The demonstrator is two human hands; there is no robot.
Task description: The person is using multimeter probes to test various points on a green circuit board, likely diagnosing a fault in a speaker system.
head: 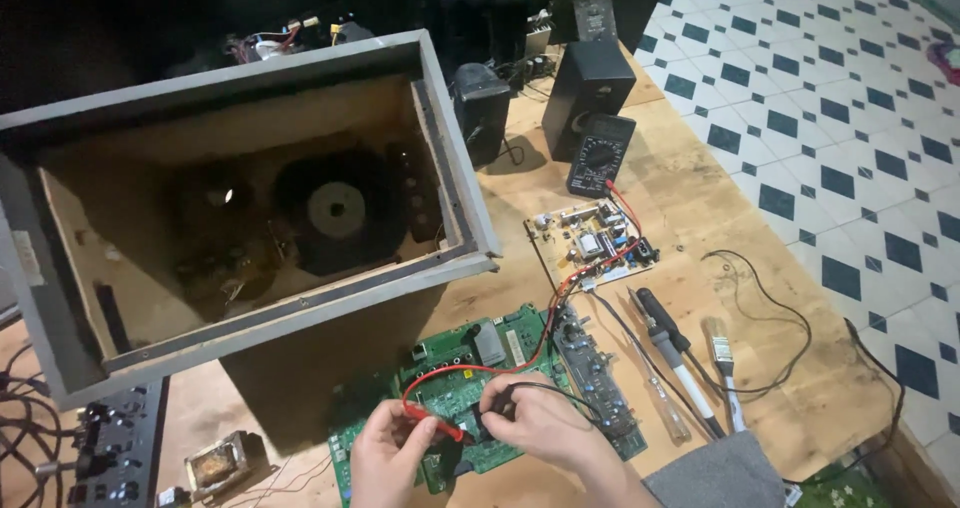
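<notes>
My left hand [385,453] pinches the red probe [440,428] and my right hand [540,423] pinches the black probe [478,420], tips nearly meeting between my fingers, pointing down at the green circuit board [470,368] on the table [700,208].

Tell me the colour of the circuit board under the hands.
Green, clearest in the head view: the circuit board lies beneath both hands.

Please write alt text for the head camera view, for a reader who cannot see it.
Two bare hands, left hand and right hand, hold red and black meter probes on a green circuit board on a wooden table. An open speaker cabinet stands at left; a multimeter lies beyond.
</notes>
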